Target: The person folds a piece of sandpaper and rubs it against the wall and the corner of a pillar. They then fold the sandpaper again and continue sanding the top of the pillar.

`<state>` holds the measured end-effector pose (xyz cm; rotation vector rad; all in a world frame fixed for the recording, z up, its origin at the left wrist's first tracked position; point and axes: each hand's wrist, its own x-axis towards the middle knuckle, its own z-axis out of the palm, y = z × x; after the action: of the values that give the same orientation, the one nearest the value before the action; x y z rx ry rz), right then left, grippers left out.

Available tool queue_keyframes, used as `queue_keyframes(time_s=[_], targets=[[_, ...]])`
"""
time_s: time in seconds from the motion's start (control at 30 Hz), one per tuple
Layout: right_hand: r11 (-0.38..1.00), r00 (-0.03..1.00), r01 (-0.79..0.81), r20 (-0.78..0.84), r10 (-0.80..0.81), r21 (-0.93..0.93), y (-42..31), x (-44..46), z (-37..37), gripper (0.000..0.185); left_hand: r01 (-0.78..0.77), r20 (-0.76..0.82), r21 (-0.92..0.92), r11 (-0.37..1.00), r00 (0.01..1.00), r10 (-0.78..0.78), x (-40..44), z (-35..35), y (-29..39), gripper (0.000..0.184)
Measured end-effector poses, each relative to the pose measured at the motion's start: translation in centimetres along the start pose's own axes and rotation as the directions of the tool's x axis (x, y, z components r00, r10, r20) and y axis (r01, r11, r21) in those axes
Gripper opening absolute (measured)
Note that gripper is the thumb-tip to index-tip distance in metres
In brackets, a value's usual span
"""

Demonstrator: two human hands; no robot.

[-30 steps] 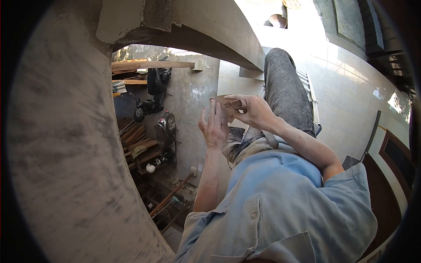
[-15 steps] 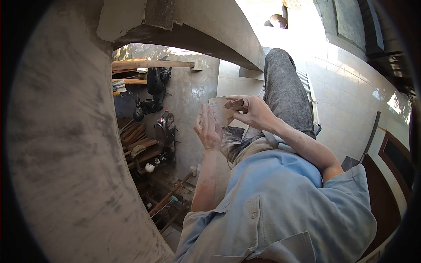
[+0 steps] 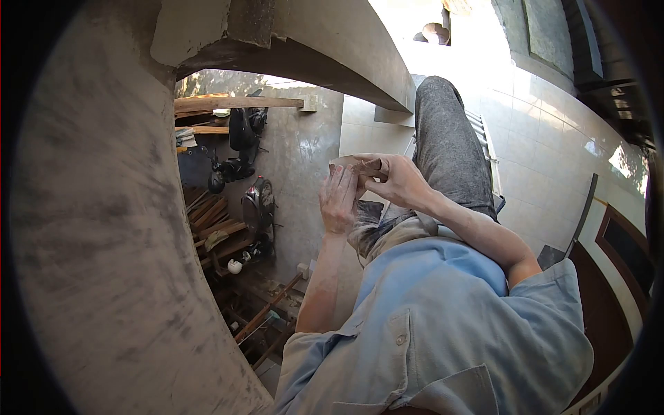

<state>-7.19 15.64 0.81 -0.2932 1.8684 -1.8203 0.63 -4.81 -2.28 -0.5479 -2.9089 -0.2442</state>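
Curled tan paper-like sheet (image 3: 369, 167): pinched

Located one o'clock from view centre. Dusty bare right hand (image 3: 404, 181), at its four o'clock, pinched it; dusty bare left hand (image 3: 337, 206), at seven, overlapped it, fingers extended, grip indeterminable. Even pressure was judged advisable.

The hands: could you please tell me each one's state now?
Left hand: fingers extended over the brownish sheet; grip cannot be told.
Right hand: closed, holding that sheet.
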Motion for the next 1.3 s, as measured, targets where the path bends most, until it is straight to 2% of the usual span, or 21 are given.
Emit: queue_keyframes(time_s=[0.1, 0.13, 0.2, 0.3, 0.33, 0.43, 0.53, 0.63, 0.7, 0.73, 0.8, 0.87, 0.9, 0.97, 1.0, 1.07, 1.1, 1.13, 1.2, 1.23, 1.3], targets=[[0.996, 0.998, -0.064, 0.021, 0.066, -0.068, -0.7, 0.1, -0.2, 0.05, 0.171, 0.119, 0.029, 0.985, 0.978, -0.174, 1.2, -0.3, 1.1, 0.05], [0.997, 0.999, -0.043, -0.018, 0.042, -0.063, -0.5, 0.1, -0.1, 0.05, 0.232, 0.152, 0.044, 0.972, 0.96, -0.236, 1.5, -0.3, 1.4, 0.055], [0.998, 0.995, 0.0, -0.097, -0.005, -0.057, 0.1, 0.0, 0.3, 0.05, 0.222, 0.255, 0.058, 0.973, 0.939, -0.229, 1.3, 0.2, 1.0, 0.062], [0.997, 0.995, -0.019, -0.099, 0.012, -0.078, 0.1, -0.1, 0.2, 0.051, 0.272, 0.419, -0.002, 0.962, 0.874, -0.246, 1.3, 0.1, 1.3, 0.073], [0.996, 0.996, -0.036, -0.088, 0.028, -0.086, 0.0, -0.1, 0.0, 0.051, 0.3, 0.475, -0.035, 0.953, 0.844, -0.249, 2.0, -0.6, 1.9, 0.077], [0.994, 0.996, -0.046, -0.083, 0.038, -0.101, 0.2, -0.1, 0.1, 0.05, 0.33, 0.644, 0.047, 0.943, 0.712, -0.281, 4.4, -3.7, 3.9, 0.087], [0.993, 0.995, -0.006, -0.099, -0.006, -0.119, -0.4, -0.1, 0.7, 0.049, 0.352, 0.606, 0.075, 0.933, 0.727, -0.323, 4.8, -3.2, 4.8, 0.093], [0.992, 0.998, 0.011, -0.06, -0.019, -0.13, -1.3, -0.4, 0.7, 0.046, 0.426, 0.288, -0.232, 0.875, 0.889, -0.356, 3.1, 1.1, 3.5, 0.087], [0.993, 0.994, 0.09, -0.062, -0.095, -0.081, 0.3, 0.1, 1.1, 0.043, 0.453, 0.265, -0.326, 0.83, 0.886, -0.38, 3.2, 1.5, 2.9, 0.077], [0.993, 0.992, 0.104, -0.081, -0.099, 0.051, 1.1, 0.5, 1.5, 0.04, 0.464, 0.254, -0.371, 0.804, 0.884, -0.393, 3.7, 1.2, 3.0, 0.073], [0.939, 0.989, 0.132, -0.111, -0.102, 0.317, 2.1, 1.2, 2.3, 0.037, 0.668, 0.348, -0.486, 0.564, 0.74, -0.575, 4.9, -0.3, 3.8, 0.066], [0.99, 0.985, 0.101, -0.151, -0.086, 0.1, 0.7, 1.3, 1.1, 0.037, 0.792, 0.47, -0.551, 0.261, 0.553, -0.688, 6.2, -1.7, 4.7, 0.062], [0.997, 0.981, 0.08, -0.176, -0.081, -0.012, 0.2, 1.5, 0.6, 0.037, 0.756, 0.447, -0.634, 0.162, 0.53, -0.72, 6.0, -1.4, 4.5, 0.062], [0.985, 0.966, 0.151, -0.199, -0.165, -0.082, 0.7, 2.1, 0.2, 0.038, 0.633, 0.412, -0.774, -0.029, 0.469, -0.782, 5.5, -0.7, 3.7, 0.061], [0.978, 0.96, 0.166, -0.205, -0.189, -0.126, 0.6, 2.1, 0.4, 0.038, 0.536, 0.481, -0.822, -0.191, 0.474, -0.738, 5.9, -1.1, 3.6, 0.065], [0.972, 0.962, 0.179, -0.178, -0.206, -0.153, 0.6, 1.9, 0.9, 0.038, 0.394, 0.503, -0.852, -0.345, 0.434, -0.748, 6.3, -1.2, 3.5, 0.063], [0.975, 0.97, 0.175, -0.144, -0.194, -0.137, 1.1, 1.4, 1.8, 0.038, 0.315, 0.518, -0.853, -0.416, 0.413, -0.749, 6.4, -1.2, 3.5, 0.062], [0.978, 0.977, 0.172, -0.109, -0.186, -0.121, 1.3, 1.0, 2.5, 0.038, 0.295, 0.529, -0.848, -0.439, 0.462, -0.712, 6.4, -1.2, 3.2, 0.062], [0.925, 0.939, 0.286, -0.119, -0.323, -0.249, 1.6, 0.2, 3.3, 0.041, 0.259, 0.542, -0.833, -0.488, 0.553, -0.633, 6.6, -1.6, 2.7, 0.061], [0.889, 0.915, 0.337, -0.115, -0.388, -0.31, 1.6, 0.0, 3.5, 0.042, 0.25, 0.532, -0.843, -0.477, 0.53, -0.661, 6.9, -1.9, 3.0, 0.06], [0.899, 0.929, 0.269, -0.154, -0.337, -0.347, 1.6, 0.6, 2.6, 0.046, 0.236, 0.512, -0.858, -0.457, 0.481, -0.712, 7.5, -2.8, 4.2, 0.059]])
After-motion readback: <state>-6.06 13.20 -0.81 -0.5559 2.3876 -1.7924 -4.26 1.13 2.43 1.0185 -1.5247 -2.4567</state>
